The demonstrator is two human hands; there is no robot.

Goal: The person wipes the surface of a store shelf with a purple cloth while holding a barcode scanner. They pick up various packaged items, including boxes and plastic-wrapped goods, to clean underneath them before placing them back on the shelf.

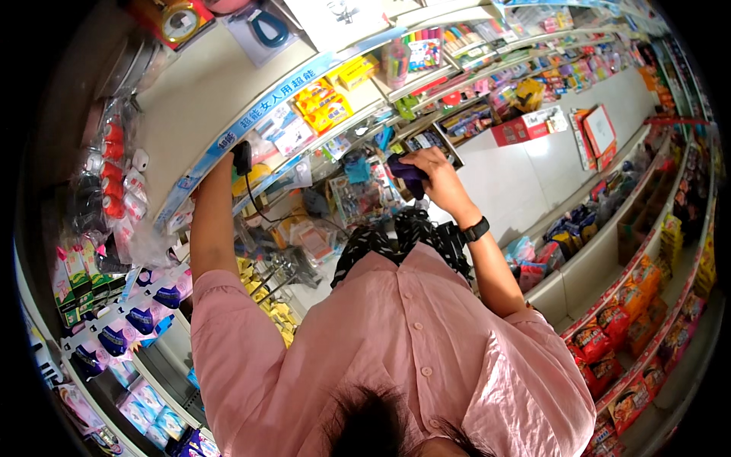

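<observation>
My right hand (pixel 437 174) grips a bunched dark purple cloth (pixel 410 173) in front of my legs. A black band (pixel 476 229) circles that wrist. My left forearm (pixel 214 223) reaches in under the blue-edged shelf board (pixel 268 103), which hides the left hand. Beside that wrist sits a black device (pixel 242 157), its thin cable (pixel 254 201) trailing down toward my legs. On the shelf level below the board are orange-and-yellow packs (pixel 324 107), a yellow box (pixel 355 72) and white packets (pixel 290 132).
Bagged red-capped bottles (pixel 112 168) stand at the left. Red snack packets (pixel 608 320) fill the right-hand shelves. A red carton (pixel 528 125) and red-edged boards (pixel 597 137) rest on the tiled floor (pixel 514 188). Small yellow packs (pixel 277 314) lie low beside me.
</observation>
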